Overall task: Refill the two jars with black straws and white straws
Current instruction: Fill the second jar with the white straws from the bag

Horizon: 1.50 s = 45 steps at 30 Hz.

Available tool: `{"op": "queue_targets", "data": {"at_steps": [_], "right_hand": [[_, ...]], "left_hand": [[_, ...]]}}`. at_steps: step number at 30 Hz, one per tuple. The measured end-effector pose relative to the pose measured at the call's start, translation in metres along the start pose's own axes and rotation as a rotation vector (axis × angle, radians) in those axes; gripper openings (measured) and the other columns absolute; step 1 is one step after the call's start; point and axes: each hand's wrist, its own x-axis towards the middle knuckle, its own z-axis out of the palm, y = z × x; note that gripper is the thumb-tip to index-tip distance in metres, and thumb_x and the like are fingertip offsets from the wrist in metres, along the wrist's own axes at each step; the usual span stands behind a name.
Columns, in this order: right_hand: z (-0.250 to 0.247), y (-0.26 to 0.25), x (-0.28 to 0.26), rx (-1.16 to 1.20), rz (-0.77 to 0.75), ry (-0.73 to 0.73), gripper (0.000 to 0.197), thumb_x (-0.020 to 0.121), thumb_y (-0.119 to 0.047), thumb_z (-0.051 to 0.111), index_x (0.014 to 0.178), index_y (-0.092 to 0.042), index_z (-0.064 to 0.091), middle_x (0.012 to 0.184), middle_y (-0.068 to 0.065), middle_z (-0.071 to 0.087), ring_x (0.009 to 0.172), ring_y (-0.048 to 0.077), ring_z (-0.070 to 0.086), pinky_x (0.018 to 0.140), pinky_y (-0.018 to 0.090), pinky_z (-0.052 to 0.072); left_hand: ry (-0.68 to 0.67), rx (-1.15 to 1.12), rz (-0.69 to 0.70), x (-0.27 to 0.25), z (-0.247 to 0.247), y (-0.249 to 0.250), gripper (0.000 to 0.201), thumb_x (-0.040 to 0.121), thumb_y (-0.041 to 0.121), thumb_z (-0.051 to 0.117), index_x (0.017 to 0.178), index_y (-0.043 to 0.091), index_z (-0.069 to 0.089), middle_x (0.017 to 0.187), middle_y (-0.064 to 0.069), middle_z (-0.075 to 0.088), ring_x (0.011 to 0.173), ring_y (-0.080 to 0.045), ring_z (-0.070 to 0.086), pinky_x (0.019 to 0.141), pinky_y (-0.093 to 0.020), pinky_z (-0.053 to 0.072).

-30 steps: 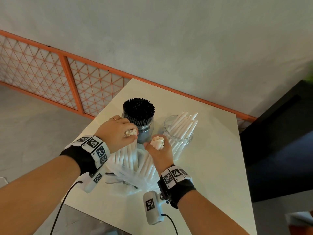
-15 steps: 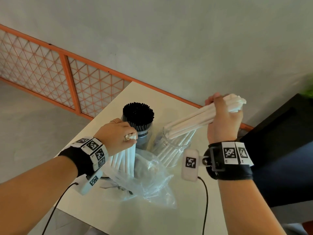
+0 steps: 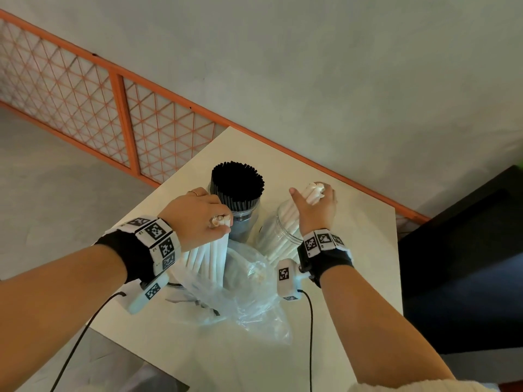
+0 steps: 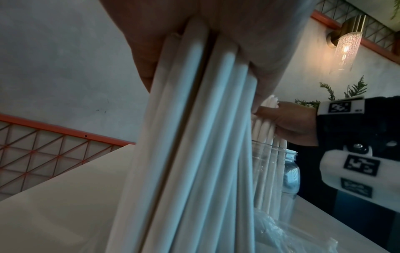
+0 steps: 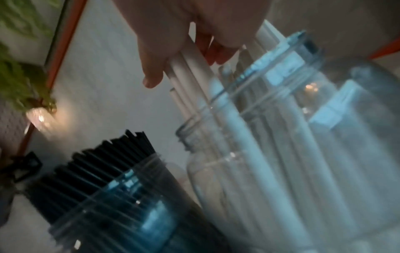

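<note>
Two clear jars stand mid-table. The left jar point(image 3: 243, 222) is packed with black straws point(image 3: 237, 185) point(image 5: 103, 167). The right jar point(image 3: 280, 233) point(image 5: 270, 137) holds white straws. My right hand point(image 3: 317, 206) grips a bundle of white straws point(image 3: 311, 193) point(image 5: 194, 71) whose lower ends are inside the right jar. My left hand point(image 3: 198, 216) grips the tops of another bundle of white straws point(image 3: 215, 258) point(image 4: 194, 154), which stands upright in a clear plastic bag point(image 3: 246, 295) in front of the jars.
The white table point(image 3: 353, 278) ends close on the left and front edges. An orange lattice railing point(image 3: 119, 108) and a grey wall lie behind. A dark surface point(image 3: 467, 264) sits to the right. Wrist camera cables hang off both arms.
My right hand pulled a bundle of white straws out of the bag, swung it up to the right, then lowered it into the right jar. My left hand stayed holding its bundle.
</note>
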Motion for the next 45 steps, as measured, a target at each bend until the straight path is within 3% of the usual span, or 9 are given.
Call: {"op": "queue_targets", "data": {"at_steps": [6,11,14,16,23,28,32,41,45], "right_hand": [[-0.013,0.013,0.0,-0.199,-0.376,0.088,0.055,0.082,-0.037,0.071,0.126,-0.011,0.05,0.13,0.01,0.044,0.116,0.025,0.039,0.098,0.033,0.035],[-0.043,0.026,-0.01,-0.069,-0.342,0.329,0.05,0.092,-0.036,0.056,0.133,-0.009,0.044,0.136,0.011,0.039,0.123,0.014,0.034,0.102,0.03,0.033],[-0.044,0.038,-0.016,0.033,-0.046,0.144,0.073,0.087,-0.049,0.058,0.144,-0.015,0.028,0.148,0.008,0.026,0.134,0.021,0.032,0.109,0.047,0.036],[-0.038,0.036,-0.017,0.029,0.048,-0.036,0.087,0.082,-0.048,0.067,0.148,-0.02,0.017,0.154,0.001,0.015,0.139,0.021,0.028,0.111,0.046,0.033],[0.0,0.018,0.01,-0.214,-0.026,-0.147,0.113,0.06,-0.056,0.081,0.147,-0.026,0.016,0.154,0.003,0.016,0.133,0.026,0.039,0.106,0.046,0.04],[0.012,0.022,0.015,-0.368,-0.137,-0.146,0.064,0.072,-0.042,0.076,0.126,-0.02,0.049,0.124,0.002,0.053,0.117,0.026,0.045,0.095,0.034,0.039],[0.003,0.02,0.02,-0.216,-0.214,-0.003,0.039,0.074,-0.026,0.077,0.107,-0.013,0.058,0.1,-0.003,0.052,0.1,0.021,0.045,0.086,0.037,0.043],[-0.01,0.038,0.029,-0.28,-0.31,-0.11,0.065,0.081,-0.027,0.073,0.136,-0.02,0.039,0.129,0.005,0.047,0.114,0.022,0.048,0.092,0.034,0.045],[-0.007,0.037,0.03,-0.261,-0.317,-0.124,0.052,0.089,-0.035,0.063,0.135,-0.023,0.044,0.127,0.003,0.051,0.111,0.02,0.051,0.086,0.031,0.044]], "left_hand": [[-0.004,0.004,0.009,-0.001,-0.002,0.002,0.059,0.069,0.062,0.02,0.105,0.041,0.061,0.104,0.016,0.058,0.105,-0.015,0.045,0.088,-0.027,0.04],[-0.006,0.02,0.037,0.0,-0.003,0.003,0.061,0.07,0.061,0.019,0.106,0.039,0.062,0.103,0.014,0.058,0.103,-0.016,0.047,0.086,-0.021,0.032],[0.001,0.038,0.047,0.002,-0.001,0.001,0.058,0.071,0.06,0.019,0.103,0.038,0.063,0.102,0.014,0.058,0.102,-0.015,0.049,0.087,-0.02,0.032],[-0.002,0.039,0.048,0.003,0.0,0.0,0.055,0.072,0.06,0.021,0.102,0.038,0.062,0.1,0.015,0.058,0.101,-0.015,0.048,0.089,-0.024,0.037],[0.0,0.008,0.026,0.001,-0.001,0.0,0.057,0.07,0.061,0.021,0.104,0.039,0.062,0.102,0.017,0.057,0.104,-0.015,0.046,0.089,-0.031,0.043],[0.001,0.006,0.016,0.002,0.0,-0.001,0.059,0.069,0.062,0.021,0.105,0.039,0.062,0.102,0.017,0.058,0.105,-0.015,0.046,0.089,-0.028,0.042],[-0.001,-0.012,0.011,0.004,0.001,-0.004,0.056,0.071,0.062,0.024,0.106,0.04,0.062,0.101,0.018,0.057,0.106,-0.015,0.046,0.088,-0.033,0.045],[-0.002,-0.041,0.013,0.004,-0.001,-0.004,0.057,0.069,0.063,0.023,0.104,0.04,0.063,0.101,0.019,0.058,0.105,-0.014,0.046,0.087,-0.03,0.044],[0.001,-0.046,0.025,0.004,0.0,-0.006,0.054,0.071,0.062,0.025,0.102,0.041,0.063,0.098,0.02,0.057,0.102,-0.013,0.046,0.085,-0.026,0.041]]}}
